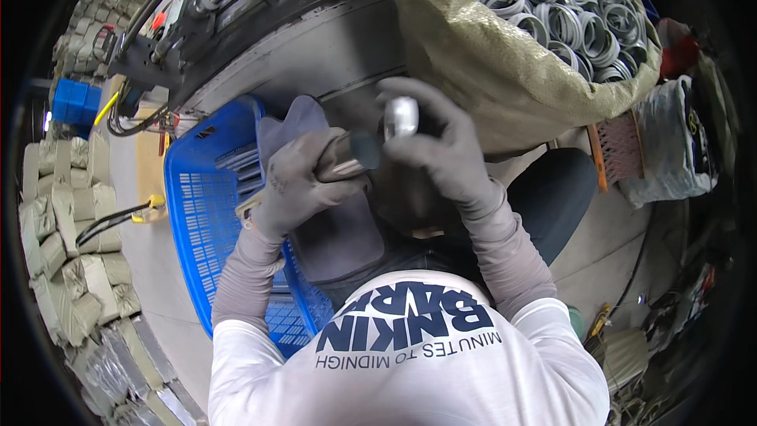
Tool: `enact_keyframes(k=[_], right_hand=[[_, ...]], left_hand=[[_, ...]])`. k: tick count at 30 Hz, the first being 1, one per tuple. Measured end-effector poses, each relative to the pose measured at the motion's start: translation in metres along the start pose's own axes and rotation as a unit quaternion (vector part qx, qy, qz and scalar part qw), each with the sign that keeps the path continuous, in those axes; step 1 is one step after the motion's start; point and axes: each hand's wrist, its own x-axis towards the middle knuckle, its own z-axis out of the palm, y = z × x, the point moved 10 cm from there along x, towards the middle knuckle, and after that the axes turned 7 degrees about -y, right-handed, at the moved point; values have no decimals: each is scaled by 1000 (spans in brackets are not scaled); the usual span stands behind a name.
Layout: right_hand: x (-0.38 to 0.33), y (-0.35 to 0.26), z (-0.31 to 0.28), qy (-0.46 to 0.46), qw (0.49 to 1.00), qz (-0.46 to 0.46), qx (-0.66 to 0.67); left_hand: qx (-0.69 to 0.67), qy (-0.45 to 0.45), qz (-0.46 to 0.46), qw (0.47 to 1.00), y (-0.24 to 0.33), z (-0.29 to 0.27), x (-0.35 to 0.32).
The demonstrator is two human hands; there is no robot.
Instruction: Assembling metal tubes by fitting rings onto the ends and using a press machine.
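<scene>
Your left hand, gloved in grey, is wrapped around a tube above your lap, its dark round end facing your right hand, whose curled fingers and thumb pinch a shiny ring just beside that end, apart from it. By your left forearm stands a blue crate with metal rods inside, and farther off, ahead to your right, a sack brims with grey rings.
</scene>
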Motion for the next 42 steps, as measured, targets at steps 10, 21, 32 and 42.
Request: enact_keyframes(k=[10, 21, 32, 42], right_hand=[[-7, 68, 11, 98, 984, 119, 93], [-4, 99, 36, 172, 980, 73, 65], [-1, 99, 52, 169, 979, 32, -113], [-6, 124, 64, 159, 979, 117, -57]], left_hand=[[114, 6, 49, 992, -3, 20, 0], [180, -28, 6, 983, -35, 41, -3], [190, -59, -35, 979, -51, 38, -11], [216, -140, -46, 965, -54, 48, -25]])
